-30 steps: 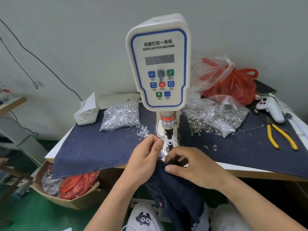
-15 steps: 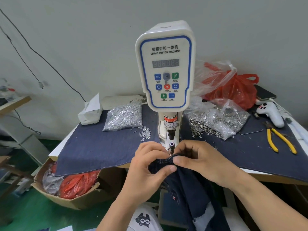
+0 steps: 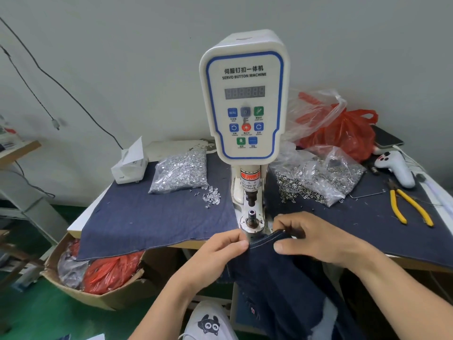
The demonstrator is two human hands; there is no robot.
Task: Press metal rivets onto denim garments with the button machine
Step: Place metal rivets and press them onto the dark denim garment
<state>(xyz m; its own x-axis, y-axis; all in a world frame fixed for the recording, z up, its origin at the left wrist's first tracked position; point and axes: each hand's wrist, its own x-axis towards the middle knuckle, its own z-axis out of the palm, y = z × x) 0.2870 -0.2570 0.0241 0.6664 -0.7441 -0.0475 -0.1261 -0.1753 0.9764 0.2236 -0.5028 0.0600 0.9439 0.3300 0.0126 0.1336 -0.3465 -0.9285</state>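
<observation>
A white servo button machine (image 3: 245,99) stands mid-table, its lower die post (image 3: 251,217) exposed below the punch. A dark denim garment (image 3: 277,276) hangs off the table's front edge, its stitched top hem just in front of the die. My left hand (image 3: 215,256) pinches the hem's left end between thumb and finger. My right hand (image 3: 318,239) grips the hem's right part, fingers curled over the edge. A bag of silver rivets (image 3: 180,171) lies left of the machine, with loose ones (image 3: 212,196) beside it. A bag of ring parts (image 3: 316,177) lies to the right.
Blue denim cloth (image 3: 152,217) covers the table. Yellow pliers (image 3: 409,207), a white handheld device (image 3: 397,168) and a red plastic bag (image 3: 343,131) sit at the right. A white box (image 3: 130,163) sits at back left. A cardboard box (image 3: 98,285) of bags stands on the floor left.
Both hands have spread apart along the hem and stretched it flat in front of the die, which now shows. The view has shifted slightly.
</observation>
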